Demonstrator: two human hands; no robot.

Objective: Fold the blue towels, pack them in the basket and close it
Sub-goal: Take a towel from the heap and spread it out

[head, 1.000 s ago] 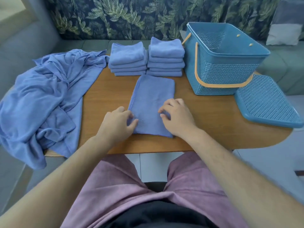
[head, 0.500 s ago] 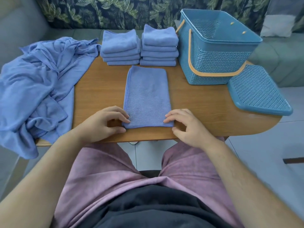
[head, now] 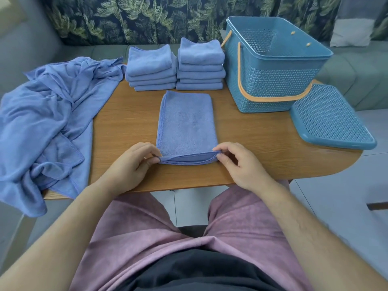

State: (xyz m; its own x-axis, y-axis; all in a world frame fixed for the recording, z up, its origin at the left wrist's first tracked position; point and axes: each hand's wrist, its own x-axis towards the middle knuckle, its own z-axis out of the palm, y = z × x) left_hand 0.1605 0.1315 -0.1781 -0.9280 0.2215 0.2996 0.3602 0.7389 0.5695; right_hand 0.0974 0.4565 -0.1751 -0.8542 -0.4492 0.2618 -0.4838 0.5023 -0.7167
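On the table (head: 126, 122) the basket (head: 273, 89) is set at two o'clock; the towel (head: 186, 122) is laid centrally; its near corners are pinched by the left hand (head: 130, 166) and right hand (head: 243, 166); both should be lifted evenly to the far edge.

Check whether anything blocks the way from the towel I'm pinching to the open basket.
Nothing visible does. The left hand and right hand pinch the near corners of the towel; only bare table lies between it and the basket. The basket's top is open, its lid lying on the table to its right.
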